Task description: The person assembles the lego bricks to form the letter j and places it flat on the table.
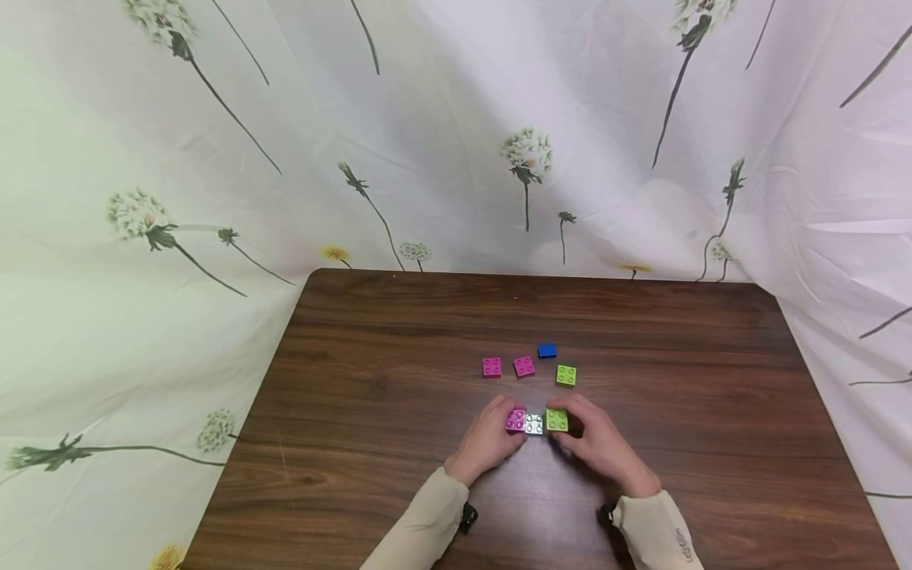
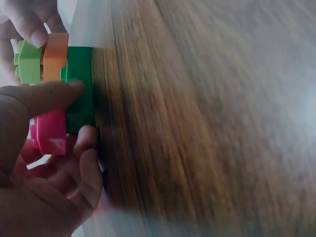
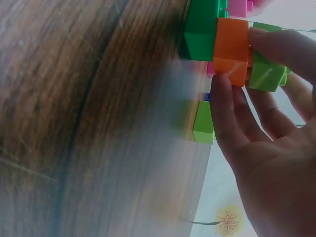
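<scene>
A long green brick (image 2: pixel 81 106) lies on the table, with a pink brick (image 2: pixel 52 132) at one end of its top and an orange brick (image 3: pixel 231 47) at the other. My left hand (image 1: pixel 488 438) grips the green brick from the left, its thumb and fingertips on opposite sides. My right hand (image 1: pixel 594 439) holds a lime green brick (image 1: pixel 556 419) over the orange one, fingers on both sides. In the right wrist view a thin gap with orange studs shows between these two bricks. Some right fingertips also touch the orange brick.
Beyond the hands lie two pink bricks (image 1: pixel 492 367), a blue brick (image 1: pixel 547 351) and another lime green brick (image 1: pixel 566 375) on the dark wooden table (image 1: pixel 370 412). A white cloth (image 1: pixel 442 190) with dandelion prints hangs behind the table's back edge.
</scene>
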A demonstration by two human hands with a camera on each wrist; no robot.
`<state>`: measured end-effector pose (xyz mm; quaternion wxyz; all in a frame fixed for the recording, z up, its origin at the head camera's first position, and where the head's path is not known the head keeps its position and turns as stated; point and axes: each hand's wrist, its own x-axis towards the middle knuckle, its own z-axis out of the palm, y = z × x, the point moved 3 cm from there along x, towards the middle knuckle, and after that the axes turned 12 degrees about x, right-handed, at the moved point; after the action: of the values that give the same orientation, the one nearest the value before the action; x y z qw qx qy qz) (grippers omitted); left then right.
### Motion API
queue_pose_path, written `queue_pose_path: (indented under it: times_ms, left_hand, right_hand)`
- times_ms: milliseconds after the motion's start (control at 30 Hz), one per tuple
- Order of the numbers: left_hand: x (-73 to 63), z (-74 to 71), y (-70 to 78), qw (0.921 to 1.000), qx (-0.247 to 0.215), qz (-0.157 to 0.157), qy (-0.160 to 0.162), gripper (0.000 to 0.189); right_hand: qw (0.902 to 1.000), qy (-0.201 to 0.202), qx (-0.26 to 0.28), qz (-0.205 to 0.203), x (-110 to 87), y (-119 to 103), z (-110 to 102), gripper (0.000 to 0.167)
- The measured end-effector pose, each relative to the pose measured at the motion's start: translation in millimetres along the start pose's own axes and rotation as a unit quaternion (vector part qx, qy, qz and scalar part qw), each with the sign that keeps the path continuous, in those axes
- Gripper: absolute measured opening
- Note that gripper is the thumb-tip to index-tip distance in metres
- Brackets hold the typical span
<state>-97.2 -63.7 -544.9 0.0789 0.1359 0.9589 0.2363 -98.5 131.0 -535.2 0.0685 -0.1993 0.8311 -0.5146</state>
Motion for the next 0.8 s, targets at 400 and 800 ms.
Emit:
queue_pose_path:
  times_ms: [400,800]
  left_hand:
    - [0.7,0.3,-2.8,0.9992,-0.039,-0.004,-0.004,0.040]
    - [2.6,3.5,-7.2,0.9986,-0.052,0.001,0.007,0.039]
  right_hand:
    - [0.9995,0.020,-0.013,-0.019,-0.6,2.0,-0.4,0.042]
    - [0.9994,0.019,-0.027,-0.007,-1.4,-1.6,0.6,0.042]
